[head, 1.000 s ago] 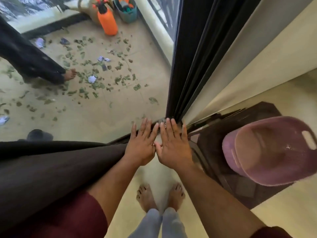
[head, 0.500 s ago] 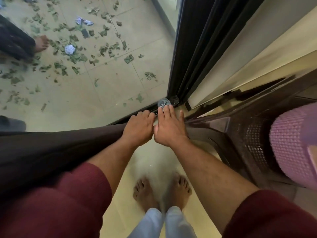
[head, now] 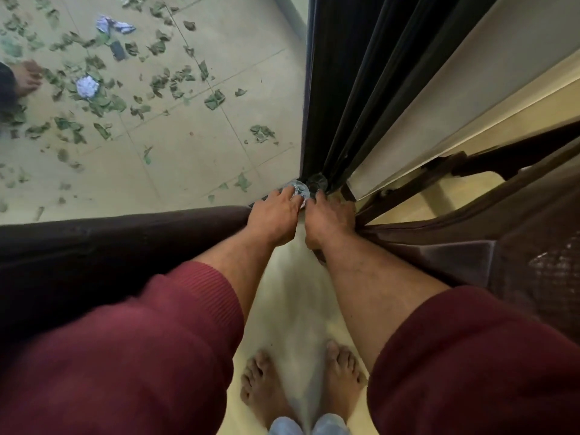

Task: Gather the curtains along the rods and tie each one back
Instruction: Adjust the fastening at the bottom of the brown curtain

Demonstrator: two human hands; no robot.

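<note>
Between the two outstretched forearms hangs a pale sheer curtain (head: pixel 295 296), running down to the bare feet (head: pixel 266 381). At its upper end the left hand (head: pixel 272 215) and right hand (head: pixel 329 219) sit side by side, fingers curled forward over the fabric's edge; whether they truly grip it I cannot tell. A dark curtain (head: pixel 110 246) stretches off toward 9 o'clock from the left hand, touching it. Another dark gathered curtain (head: pixel 351 89) rises toward 12 o'clock from the fingertips. A crumpled shiny object (head: pixel 298 189) lies just at the fingertips. Leaves (head: pixel 215 99) litter the floor beyond the glass.
</note>
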